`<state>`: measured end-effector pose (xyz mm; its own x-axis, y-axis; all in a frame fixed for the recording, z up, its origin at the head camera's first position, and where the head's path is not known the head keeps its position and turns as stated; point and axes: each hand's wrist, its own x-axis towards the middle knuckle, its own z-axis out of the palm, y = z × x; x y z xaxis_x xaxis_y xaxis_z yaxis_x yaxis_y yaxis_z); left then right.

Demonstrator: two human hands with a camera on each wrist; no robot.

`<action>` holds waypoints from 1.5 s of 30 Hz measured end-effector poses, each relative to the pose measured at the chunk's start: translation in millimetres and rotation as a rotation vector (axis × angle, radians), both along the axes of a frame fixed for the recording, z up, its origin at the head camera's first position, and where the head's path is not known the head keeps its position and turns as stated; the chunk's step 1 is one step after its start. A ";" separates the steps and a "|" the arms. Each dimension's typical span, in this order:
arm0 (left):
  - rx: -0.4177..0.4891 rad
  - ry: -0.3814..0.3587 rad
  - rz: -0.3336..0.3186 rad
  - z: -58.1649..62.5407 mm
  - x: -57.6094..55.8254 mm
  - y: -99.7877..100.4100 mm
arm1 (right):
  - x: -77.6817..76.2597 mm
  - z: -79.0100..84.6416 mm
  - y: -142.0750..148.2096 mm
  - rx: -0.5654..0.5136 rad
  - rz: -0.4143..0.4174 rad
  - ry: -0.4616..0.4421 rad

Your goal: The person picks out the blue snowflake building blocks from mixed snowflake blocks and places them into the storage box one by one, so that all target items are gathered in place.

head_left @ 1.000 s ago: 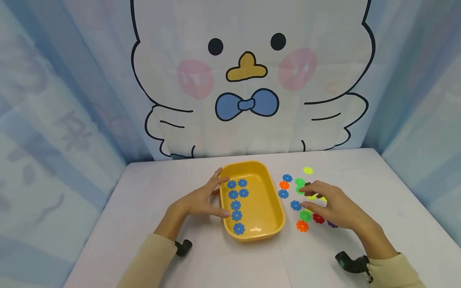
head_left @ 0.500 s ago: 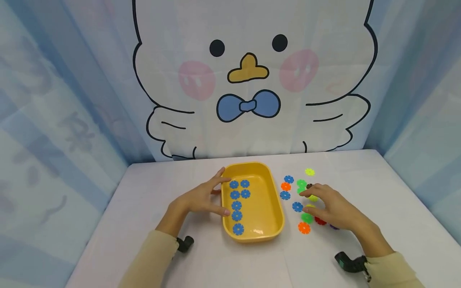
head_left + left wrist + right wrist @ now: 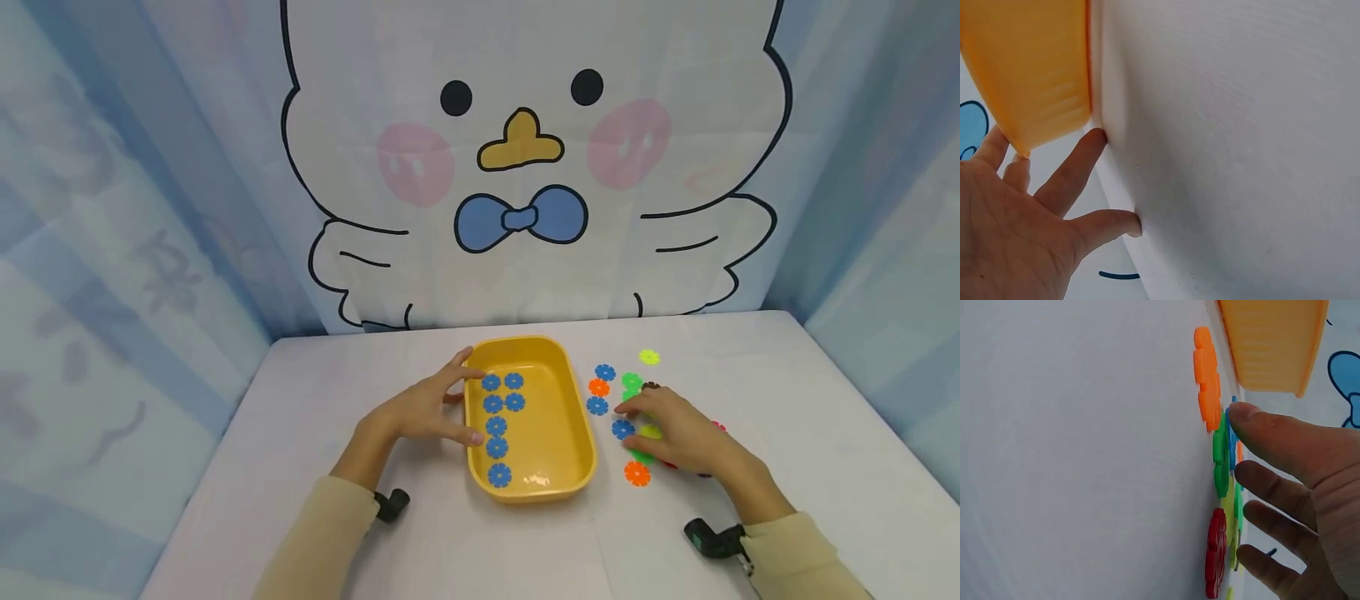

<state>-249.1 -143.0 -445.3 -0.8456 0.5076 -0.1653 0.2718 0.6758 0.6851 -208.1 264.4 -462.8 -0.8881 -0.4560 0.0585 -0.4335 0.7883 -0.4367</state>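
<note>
A yellow plastic tray (image 3: 555, 433) stands mid-table, with several blue notched discs (image 3: 497, 447) lined up along its left side. My left hand (image 3: 427, 412) rests at the tray's left rim, fingers spread. In the left wrist view, fingertips of the left hand (image 3: 1016, 231) touch the tray's side and the table. My right hand (image 3: 678, 433) is low over the loose discs. Its thumb and index finger stand apart beside a blue disc (image 3: 622, 429), holding nothing that I can see. The right palm hides part of the pile.
Right of the tray lie two more blue discs (image 3: 597, 406), orange discs (image 3: 637, 473), green discs (image 3: 632, 381) and a yellow disc (image 3: 648, 357). A red disc (image 3: 1215, 553) shows in the right wrist view. A printed cloth (image 3: 525, 275) hangs behind the table.
My right hand has moved slightly left and down toward the blue disc. The left hand stays at the tray's rim, and the whole view has shifted a little.
</note>
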 end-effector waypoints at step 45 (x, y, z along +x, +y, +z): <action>0.018 -0.085 0.010 1.4 -2.7 -1.4 | -0.7 3.2 -16.5 0.043 -0.010 -0.095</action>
<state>-251.8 -144.4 -443.9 -0.8337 0.5031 -0.2278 0.2058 0.6658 0.7172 -208.8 248.0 -459.6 -0.8931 -0.4475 -0.0457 -0.3838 0.8110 -0.4416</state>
